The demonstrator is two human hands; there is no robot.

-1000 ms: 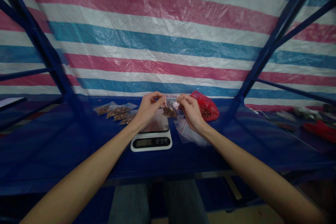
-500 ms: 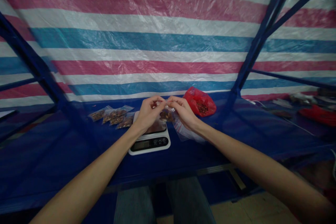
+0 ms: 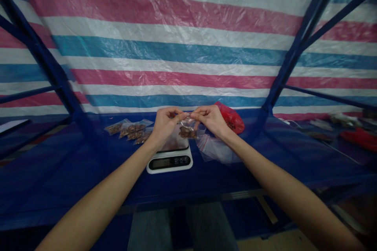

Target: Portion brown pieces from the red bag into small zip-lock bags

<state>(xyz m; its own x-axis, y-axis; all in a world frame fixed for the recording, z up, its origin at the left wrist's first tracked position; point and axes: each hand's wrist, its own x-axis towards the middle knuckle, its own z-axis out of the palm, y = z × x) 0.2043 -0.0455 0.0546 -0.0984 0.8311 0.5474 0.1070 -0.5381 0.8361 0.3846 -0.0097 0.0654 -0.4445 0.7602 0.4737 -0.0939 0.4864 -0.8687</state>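
A small clear zip bag [image 3: 188, 131] with brown dried pieces in it hangs from both hands, above the right side of a white digital kitchen scale [image 3: 170, 164]. My left hand [image 3: 167, 123] pinches the bag's top edge between thumb and fingers. On the other side of that edge, my right hand [image 3: 209, 119] pinches it too, the fingertips of both hands close together. Beneath my right hand lies a stack of flat clear zip bags [image 3: 216, 150]. Behind it stands a red plastic bag [image 3: 231, 117] with brown pieces inside, partly hidden by the hand.
Several filled zip bags [image 3: 131, 129] lie left of the scale on the blue table [image 3: 118, 180]. Blue metal posts [image 3: 282, 66] rise at both sides, before a striped plastic sheet [image 3: 176, 27]. Another red bag [image 3: 359, 139] lies far right.
Both hands still pinch the bag's top, and they have drawn slightly apart. The filled bag now shows more fully below the fingers. The camera view has shifted a little.
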